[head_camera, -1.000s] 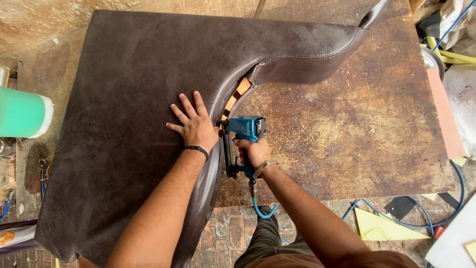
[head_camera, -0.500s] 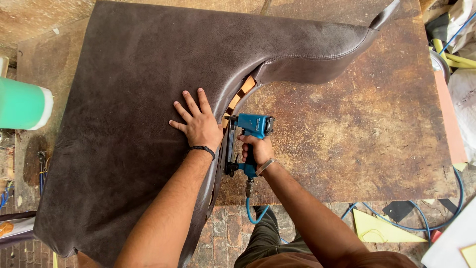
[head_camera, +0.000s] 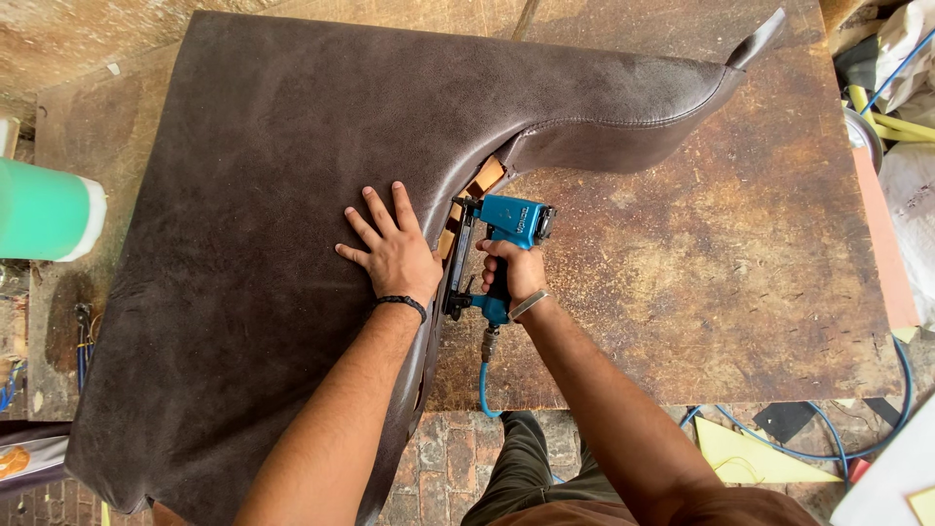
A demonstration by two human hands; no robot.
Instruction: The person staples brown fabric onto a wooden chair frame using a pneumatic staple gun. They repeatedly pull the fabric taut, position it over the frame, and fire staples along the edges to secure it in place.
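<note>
Here the stapler, a blue air tool, sits right at the inner edge of the dark brown cover, its nose pressed in where the leather curves around the frame. The right hand is clamped around the stapler's grip, fingers wrapped tight, a metal bangle on the wrist. A blue hose drops from the bottom of the grip and loops off below the table edge.

Just beside it, the left hand lies flat on the cover, fingers spread apart and pressing the leather down, a black band on the wrist. A strip of bare orange wood of the frame shows between the cover's edge and the stapler.

The cover spreads wide over the left and upper part of the table, with one long arm of leather running out to the upper right and ending in a loose flap. The table top is worn, stained brown board.

At far left stands a green tub with a white rim. Down at lower right, on the floor, lie a yellow triangle and more blue hose.
</note>
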